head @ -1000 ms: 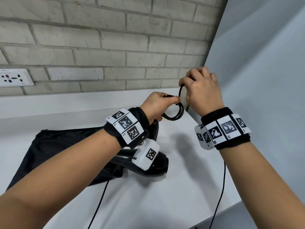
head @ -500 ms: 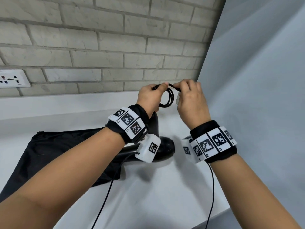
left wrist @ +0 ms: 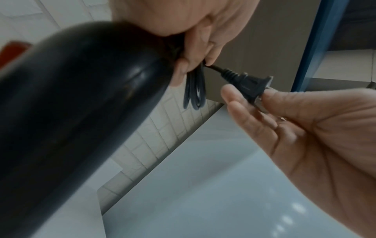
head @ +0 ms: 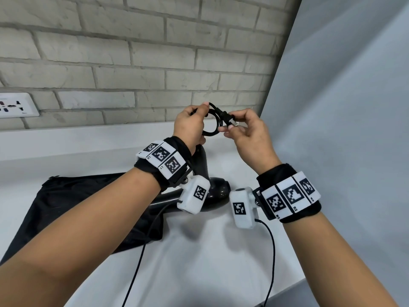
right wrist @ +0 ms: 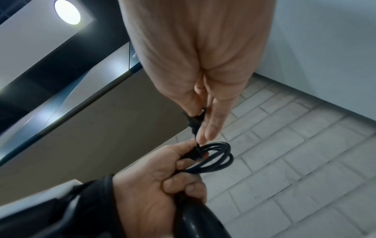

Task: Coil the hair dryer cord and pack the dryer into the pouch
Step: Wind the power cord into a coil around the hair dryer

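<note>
My left hand grips the coiled black cord above the white counter, with the top of the hair dryer handle just under its palm. The black dryer body rests partly on the flat black pouch. My right hand pinches the plug at the cord's free end, just right of the coil. In the left wrist view the plug sits between thumb and fingers, beside the coil and the handle. The right wrist view shows the coil in my left fist.
A brick wall with a wall socket runs behind the counter. A grey panel closes the right side. The counter's front edge cuts across the lower right. Thin black camera cables hang from both wrists.
The right hand has finished its loop over the coil and now pinches the plug end beside it. Both hands have drifted a little left, and the coil has stayed in the left hand.
</note>
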Demonstrator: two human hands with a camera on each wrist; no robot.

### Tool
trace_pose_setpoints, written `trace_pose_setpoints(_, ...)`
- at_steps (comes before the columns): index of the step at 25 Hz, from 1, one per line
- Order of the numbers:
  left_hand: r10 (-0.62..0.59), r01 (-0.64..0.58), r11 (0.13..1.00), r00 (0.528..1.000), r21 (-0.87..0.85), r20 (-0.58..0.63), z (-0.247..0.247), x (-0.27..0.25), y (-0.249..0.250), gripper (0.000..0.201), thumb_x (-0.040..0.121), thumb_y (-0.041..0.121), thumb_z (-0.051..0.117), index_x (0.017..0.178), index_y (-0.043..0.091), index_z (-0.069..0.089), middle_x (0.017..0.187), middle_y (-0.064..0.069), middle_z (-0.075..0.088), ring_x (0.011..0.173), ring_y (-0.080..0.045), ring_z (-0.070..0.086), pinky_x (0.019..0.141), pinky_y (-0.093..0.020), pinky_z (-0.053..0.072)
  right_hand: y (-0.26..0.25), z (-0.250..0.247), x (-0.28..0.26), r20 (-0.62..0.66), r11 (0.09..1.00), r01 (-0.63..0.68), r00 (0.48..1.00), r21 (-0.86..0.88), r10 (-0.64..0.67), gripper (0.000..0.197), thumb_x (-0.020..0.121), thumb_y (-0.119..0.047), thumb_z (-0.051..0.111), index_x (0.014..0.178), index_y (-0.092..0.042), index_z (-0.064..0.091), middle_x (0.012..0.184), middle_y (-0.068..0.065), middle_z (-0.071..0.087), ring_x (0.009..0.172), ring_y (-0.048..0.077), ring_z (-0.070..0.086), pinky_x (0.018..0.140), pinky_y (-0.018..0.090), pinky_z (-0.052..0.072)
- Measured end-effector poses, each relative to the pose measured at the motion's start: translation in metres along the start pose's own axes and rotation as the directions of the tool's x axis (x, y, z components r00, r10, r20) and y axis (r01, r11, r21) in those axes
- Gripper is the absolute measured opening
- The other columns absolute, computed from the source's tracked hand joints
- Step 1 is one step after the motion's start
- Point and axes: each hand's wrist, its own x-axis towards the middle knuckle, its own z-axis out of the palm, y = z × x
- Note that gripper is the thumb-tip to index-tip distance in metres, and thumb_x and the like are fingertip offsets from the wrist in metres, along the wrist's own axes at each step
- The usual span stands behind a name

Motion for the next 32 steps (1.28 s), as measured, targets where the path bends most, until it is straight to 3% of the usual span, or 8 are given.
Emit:
trace_pose_setpoints(5,-0.098,0.111,0.990,0.984,-0.085,0.149,-0.005,-0.005,0.005,0.027,0.094,0.038,0.046,0.078,0.017,0.051,0.038,0.007,0.022,0.025,-0.010,0.013,0.041,-0.019,0.020,0.006,0.003,-0.002,0.038,0.998,0.057,0.998,-0.019,-0.056,0.041,0.071,-0.001,0.068,0.073,-0.040,0.056,0.107,-0.004,0.058,0.106,0.024,0.058,0.088,0.048,0.048)
trace_pose_setpoints(8,-0.168,0.189,0.978,0.962,-0.083,0.215,-0.003,-0.012,0.008,0.032,0.093,0.046,0.043,0.077,0.020,0.052,0.045,0.005,0.022,0.026,-0.010,0.011,0.038,-0.016,0.021,0.005,0.004,-0.002,0.008,0.996,0.058,0.998,0.074,-0.059,0.041,0.068,-0.002,0.066,0.069,-0.043,0.059,0.120,-0.004,0.050,0.108,0.022,0.059,0.087,0.042,0.049)
trace_pose_setpoints(10,-0.189,0.208,0.976,0.951,-0.058,0.245,-0.003,-0.014,0.008,0.036,0.092,0.051,0.041,0.079,0.020,0.052,0.052,0.002,0.020,0.027,-0.010,0.010,0.038,-0.015,0.020,0.004,0.002,-0.002,0.019,0.991,0.042,0.999,0.129,-0.044,0.042,0.071,0.010,0.062,0.071,-0.032,0.059,0.123,-0.002,0.047,0.098,0.018,0.061,0.082,0.035,0.049)
trace_pose_setpoints(14,-0.149,0.147,0.989,0.948,0.030,0.281,-0.001,-0.022,0.008,0.043,0.087,0.059,0.045,0.088,0.017,0.055,0.050,0.004,0.024,0.028,-0.008,0.012,0.046,-0.023,0.015,0.004,-0.001,-0.002,0.049,0.981,-0.016,0.999,0.195,0.006,0.043,0.071,0.020,0.056,0.072,-0.022,0.059,0.100,-0.014,0.058,0.069,0.009,0.059,0.075,0.029,0.048)
trace_pose_setpoints(17,-0.102,0.086,0.994,0.956,0.069,0.276,0.000,-0.027,0.008,0.029,0.088,0.045,0.053,0.081,0.018,0.061,0.035,0.011,0.037,0.024,-0.005,0.018,0.041,-0.019,0.016,0.004,0.000,-0.001,0.037,0.982,-0.030,0.999,0.184,0.024,0.044,0.068,0.022,0.056,0.071,-0.022,0.061,0.084,-0.017,0.065,0.063,0.010,0.055,0.069,0.030,0.048)
trace_pose_setpoints(24,-0.147,0.152,0.988,0.958,0.000,0.247,-0.002,-0.020,0.007,0.036,0.086,0.051,0.054,0.087,0.015,0.051,0.052,0.003,0.019,0.027,-0.009,0.013,0.040,-0.017,0.019,0.007,0.002,-0.001,0.093,0.989,0.024,0.995,0.148,-0.038,0.036,0.077,0.006,0.055,0.091,-0.027,0.051,0.087,-0.007,0.058,0.056,-0.006,0.052,0.060,0.015,0.042)
trace_pose_setpoints(28,-0.129,0.126,0.992,0.957,0.031,0.261,-0.001,-0.021,0.007,0.035,0.087,0.051,0.052,0.079,0.017,0.049,0.043,0.007,0.022,0.026,-0.009,0.014,0.040,-0.017,0.019,0.008,0.001,0.000,0.057,0.984,-0.063,0.997,0.165,0.054,0.032,0.081,0.010,0.055,0.086,-0.022,0.049,0.072,0.000,0.053,0.046,-0.003,0.048,0.048,0.013,0.041)
trace_pose_setpoints(32,-0.069,0.055,0.997,0.955,0.056,0.288,0.003,-0.025,0.002,0.025,0.089,0.040,0.056,0.098,0.018,0.058,0.037,0.011,0.027,0.025,-0.007,0.016,0.036,-0.014,0.019,0.012,0.001,0.005,-0.043,0.985,-0.111,0.992,0.134,0.117,0.036,0.075,0.010,0.055,0.074,-0.026,0.052,0.069,0.003,0.055,0.053,0.012,0.048,0.043,0.018,0.039)
